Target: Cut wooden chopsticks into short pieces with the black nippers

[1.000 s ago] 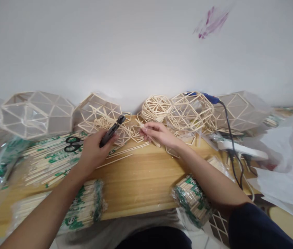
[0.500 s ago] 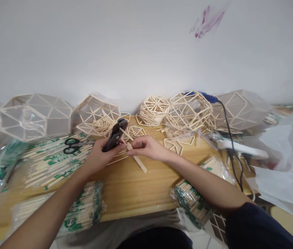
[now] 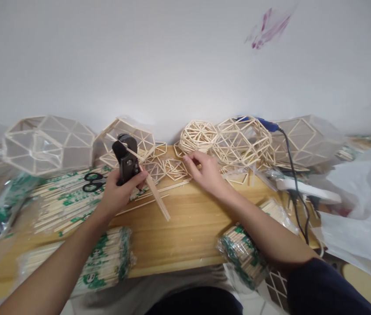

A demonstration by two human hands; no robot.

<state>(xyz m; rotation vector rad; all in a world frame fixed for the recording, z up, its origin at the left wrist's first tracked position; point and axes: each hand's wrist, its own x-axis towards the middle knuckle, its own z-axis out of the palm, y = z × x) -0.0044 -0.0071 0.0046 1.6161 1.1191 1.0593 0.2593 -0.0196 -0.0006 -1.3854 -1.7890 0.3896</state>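
Note:
My left hand (image 3: 118,192) is closed around a black hand tool (image 3: 127,164) with a rounded head. A small bundle of thin wooden sticks (image 3: 157,197) is pinched in the same hand and slants down over the table. Another stick crosses the tool's head. My right hand (image 3: 206,173) has its fingers curled in front of a ball-shaped frame of sticks (image 3: 199,136), beside a flat stick frame (image 3: 175,169). What its fingertips hold, if anything, is too small to make out. Loose sticks (image 3: 172,187) lie on the wooden table (image 3: 178,236) between the hands.
Large faceted stick frames (image 3: 49,144) line the wall, along with an open one (image 3: 242,142). Black scissors (image 3: 93,181) rest on green-printed packs of sticks (image 3: 70,201). Further packs (image 3: 242,249) lie at the table's front. A white power strip (image 3: 308,190) with cords stands right.
My left hand has moved left with the tool and now holds the stick bundle alone. My right hand has left the bundle and moved right and back to the stick frames.

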